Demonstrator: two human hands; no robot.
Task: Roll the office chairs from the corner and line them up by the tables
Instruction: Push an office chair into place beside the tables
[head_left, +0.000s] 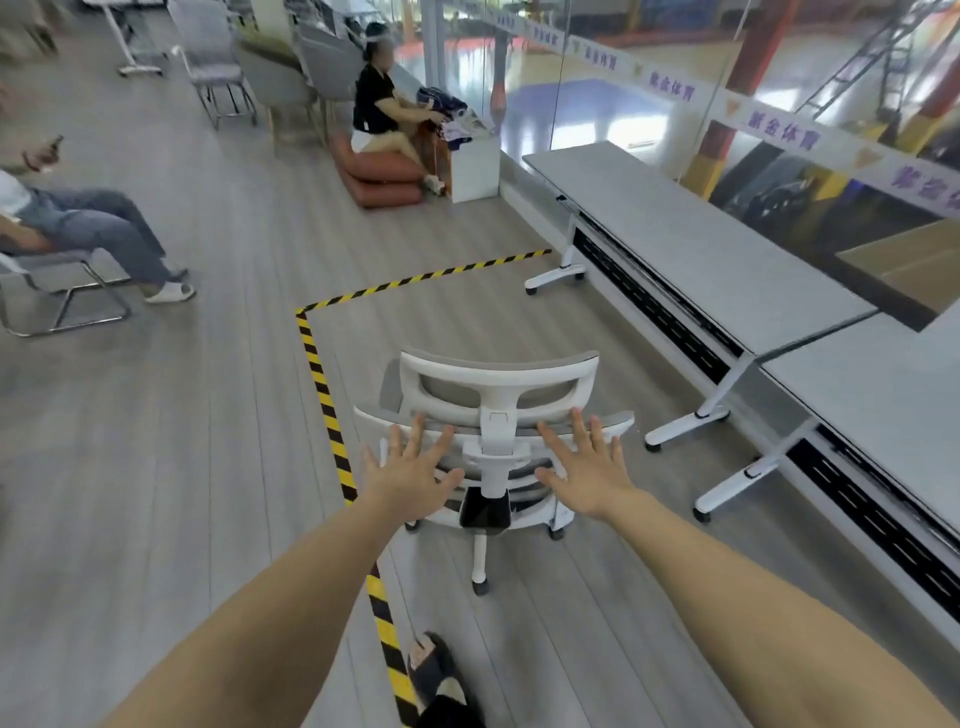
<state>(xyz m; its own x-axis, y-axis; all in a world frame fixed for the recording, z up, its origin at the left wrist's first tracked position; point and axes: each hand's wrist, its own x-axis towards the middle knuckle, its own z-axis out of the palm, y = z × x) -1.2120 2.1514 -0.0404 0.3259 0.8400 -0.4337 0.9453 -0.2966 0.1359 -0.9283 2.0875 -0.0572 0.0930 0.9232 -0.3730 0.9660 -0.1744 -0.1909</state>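
Behind the office chair (498, 415), both hands (413, 478) spread open.

Bare forearms, no sleeves; left hand (410, 480), right hand (584, 475); dark slipper (434, 670) on foot

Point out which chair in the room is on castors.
The white mesh office chair in front of both open hands, left hand and right hand; the others stand on fixed metal frames.
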